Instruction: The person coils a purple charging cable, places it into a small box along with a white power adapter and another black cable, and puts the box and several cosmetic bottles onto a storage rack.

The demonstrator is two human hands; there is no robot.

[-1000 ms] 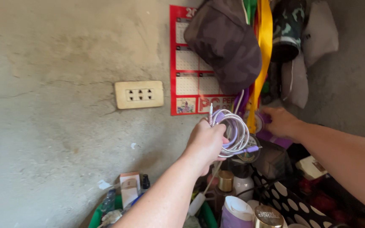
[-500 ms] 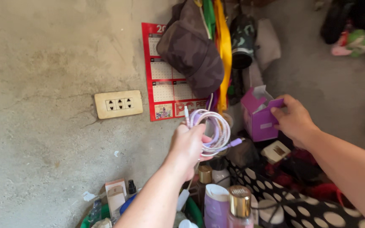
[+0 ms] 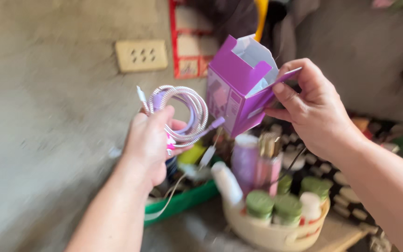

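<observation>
Above the basket [image 3: 276,235], hands raised: left [image 3: 151,142] gripping coiled cable [image 3: 183,114], right [image 3: 311,109] pinching purple box [image 3: 239,91].

Coiled cable [image 3: 183,116]: white-and-lilac braided, wound in a loose loop, plug ends sticking out above and to the right, gripped in the left hand [image 3: 152,142]. Small purple carton [image 3: 239,93]: top flaps open, white inside, tilted, pinched by one flap in the right hand [image 3: 311,107], just beside the coil.
</observation>
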